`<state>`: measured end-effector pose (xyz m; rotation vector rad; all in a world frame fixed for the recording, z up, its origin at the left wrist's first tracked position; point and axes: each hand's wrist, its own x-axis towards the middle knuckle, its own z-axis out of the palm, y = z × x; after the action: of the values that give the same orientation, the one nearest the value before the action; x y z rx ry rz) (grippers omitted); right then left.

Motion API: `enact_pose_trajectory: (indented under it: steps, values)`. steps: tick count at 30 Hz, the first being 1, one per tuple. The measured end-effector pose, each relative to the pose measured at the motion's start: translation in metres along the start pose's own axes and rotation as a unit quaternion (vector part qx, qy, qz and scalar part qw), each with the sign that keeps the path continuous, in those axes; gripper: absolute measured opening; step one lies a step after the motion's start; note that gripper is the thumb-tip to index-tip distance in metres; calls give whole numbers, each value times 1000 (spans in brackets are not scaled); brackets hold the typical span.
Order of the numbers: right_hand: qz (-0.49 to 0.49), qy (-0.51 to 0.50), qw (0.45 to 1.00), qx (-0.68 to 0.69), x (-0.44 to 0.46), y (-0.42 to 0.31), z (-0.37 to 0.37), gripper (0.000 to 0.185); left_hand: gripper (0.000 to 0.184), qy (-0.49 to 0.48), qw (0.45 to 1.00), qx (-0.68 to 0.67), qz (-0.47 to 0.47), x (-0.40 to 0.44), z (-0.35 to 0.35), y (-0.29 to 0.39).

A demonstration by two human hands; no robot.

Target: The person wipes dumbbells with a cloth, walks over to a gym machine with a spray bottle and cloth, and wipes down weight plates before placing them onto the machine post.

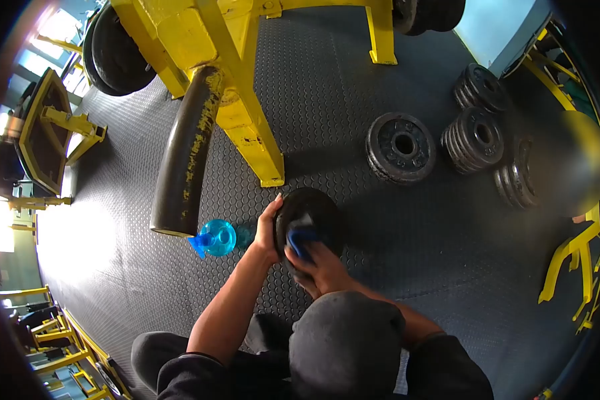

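A dark round weight plate (323, 207) stands tilted on the black textured floor in front of me. My left hand (268, 230) grips its left edge, with the fingers at the rim. My right hand (320, 267) holds a blue cloth (303, 244) against the face of the plate; the cloth is partly blurred. A clear blue spray bottle (218, 237) with a blue nozzle is on the floor, left of my left hand.
A yellow steel frame (250, 143) with a thick dark post (188, 153) rises just ahead. Stacked plates (401, 148) lie to the right, with further stacks (473, 139) beyond. Yellow gym equipment (573, 260) stands at the far right, a yellow-framed bench (47, 130) at the left.
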<state>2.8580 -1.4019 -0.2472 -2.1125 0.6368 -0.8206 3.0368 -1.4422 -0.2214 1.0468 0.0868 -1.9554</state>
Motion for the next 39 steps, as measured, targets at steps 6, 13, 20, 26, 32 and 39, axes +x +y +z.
enact_pose_trajectory:
  steps: [6,13,20,26,32,39]
  values:
    - [177,80,981,2,29,54,-8,52,62,8,1000,-5,17,-10,15,-1]
    - [203,44,976,-72,-79,-8,27,60,56,4,995,85,58,-9,30,-5]
    - [-38,124,991,-39,68,17,-37,48,65,28,987,117,110,-7,33,-19]
    - [307,118,896,299,60,101,-37,38,71,0,996,62,70,6,17,-29]
    - [351,208,912,41,-37,38,21,54,65,-43,997,62,0,-7,18,-23]
    - [504,299,603,541,-36,8,-3,39,44,133,980,113,95,-10,71,-37]
